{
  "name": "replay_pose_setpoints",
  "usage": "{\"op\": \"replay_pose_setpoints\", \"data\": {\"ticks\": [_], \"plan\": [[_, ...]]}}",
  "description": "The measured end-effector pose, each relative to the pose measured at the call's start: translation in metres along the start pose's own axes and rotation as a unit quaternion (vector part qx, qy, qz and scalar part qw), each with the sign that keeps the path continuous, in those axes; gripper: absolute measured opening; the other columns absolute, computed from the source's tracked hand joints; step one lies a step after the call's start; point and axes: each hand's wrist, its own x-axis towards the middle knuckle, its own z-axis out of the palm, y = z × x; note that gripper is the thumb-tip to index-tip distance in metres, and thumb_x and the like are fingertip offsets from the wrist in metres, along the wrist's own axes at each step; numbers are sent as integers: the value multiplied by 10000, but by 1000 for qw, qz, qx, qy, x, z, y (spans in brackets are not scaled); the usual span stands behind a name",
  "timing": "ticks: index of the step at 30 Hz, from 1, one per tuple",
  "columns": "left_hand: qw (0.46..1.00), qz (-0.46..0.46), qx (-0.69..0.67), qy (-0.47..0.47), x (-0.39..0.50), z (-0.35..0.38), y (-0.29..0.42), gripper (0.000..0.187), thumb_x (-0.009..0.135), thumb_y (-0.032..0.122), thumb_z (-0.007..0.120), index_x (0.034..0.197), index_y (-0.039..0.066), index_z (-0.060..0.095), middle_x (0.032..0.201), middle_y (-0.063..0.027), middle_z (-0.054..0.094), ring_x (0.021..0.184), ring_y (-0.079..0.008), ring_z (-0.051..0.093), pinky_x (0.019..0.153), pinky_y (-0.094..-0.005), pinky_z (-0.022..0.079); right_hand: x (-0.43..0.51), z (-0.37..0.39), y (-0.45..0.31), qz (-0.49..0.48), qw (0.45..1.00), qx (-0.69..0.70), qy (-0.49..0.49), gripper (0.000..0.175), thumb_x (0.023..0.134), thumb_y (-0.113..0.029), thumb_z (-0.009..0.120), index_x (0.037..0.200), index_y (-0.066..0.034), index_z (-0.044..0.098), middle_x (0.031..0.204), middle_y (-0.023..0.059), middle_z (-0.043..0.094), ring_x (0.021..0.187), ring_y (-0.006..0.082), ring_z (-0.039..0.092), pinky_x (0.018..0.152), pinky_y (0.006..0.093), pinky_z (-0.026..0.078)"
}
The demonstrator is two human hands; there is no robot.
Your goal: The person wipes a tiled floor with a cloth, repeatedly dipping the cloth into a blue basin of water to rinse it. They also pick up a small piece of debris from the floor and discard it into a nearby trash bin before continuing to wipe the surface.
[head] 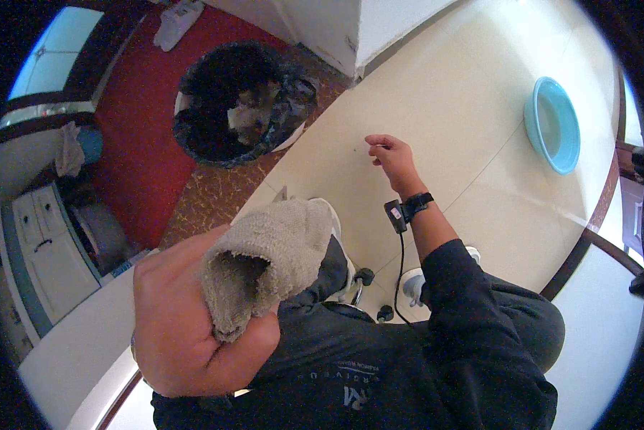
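My left hand (177, 328) is raised close to the camera on the left, its fingers wrapped around a folded grey-beige terry cloth (289, 247). One end of the cloth forms a hollow opening facing the camera. Over the tiled floor, right of centre, my right hand (394, 158) hangs with its fingers loosely bent and nothing visible in them. A black strap with a small cabled device (395, 216) is on that wrist. To the right of this hand, a light-blue plastic basin (537, 126) stands on the floor; liquid appears to be inside.
A bin lined with a black bag (295, 91) holds waste at upper left, by a wall corner (358, 64). Red flooring (144, 134) lies beyond a brown patterned strip. A white cabinet (58, 258) is at far left. Caster wheels (364, 276) are near my feet.
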Motion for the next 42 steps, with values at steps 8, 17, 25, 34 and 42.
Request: {"op": "replay_pose_setpoints", "data": {"ticks": [8, 17, 25, 34, 42], "plan": [[999, -10, -27, 16, -6, 4, 4, 454, 775, 79, 726, 1213, -10, 812, 1051, -208, 822, 876, -362, 812, 847, -399, 643, 2, 30, -3, -195, 887, -417, 22, 159, 998, -225, 761, 1073, -121, 855, 1169, 127, 750, 1124, 380, 739, 958, 500, 632], [999, 28, -42, 19, -3, 6, -10, 404, 754, 155, 773, 1130, 12, 804, 933, -185, 749, 768, -427, 734, 741, -455, 614, 4, 45, 20, -209, 822, -526, 56, 192, 1035, -245, 706, 1015, -91, 819, 1180, 131, 753, 1156, 366, 726, 954, 520, 640], [998, 37, -32, 47, -10, 6, -12, 331, 796, 104, 758, 1116, 28, 797, 927, -196, 746, 786, -430, 745, 733, -457, 616, 9, 45, -70, -183, 906, -370, 92, 241, 976, -281, 758, 1021, -44, 773, 1017, 204, 794, 925, 398, 777, 865, 511, 638], [997, 38, -37, 48, -15, 13, -22, 323, 846, 128, 763, 1155, 44, 807, 981, -207, 785, 873, -459, 766, 770, -484, 628, -47, 125, -262, -584, 760, -284, 29, 124, 891, -114, 773, 1008, -124, 734, 1030, 116, 748, 953, 362, 756, 810, 488, 637], [996, -37, -65, 50, -24, 13, -10, 278, 882, 119, 757, 1141, 32, 806, 986, -218, 798, 915, -445, 796, 815, -450, 631, -54, 168, -265, -554, 665, -498, -45, 269, 988, -205, 724, 1238, -209, 822, 1133, 99, 806, 1044, 357, 789, 845, 482, 668]]}}
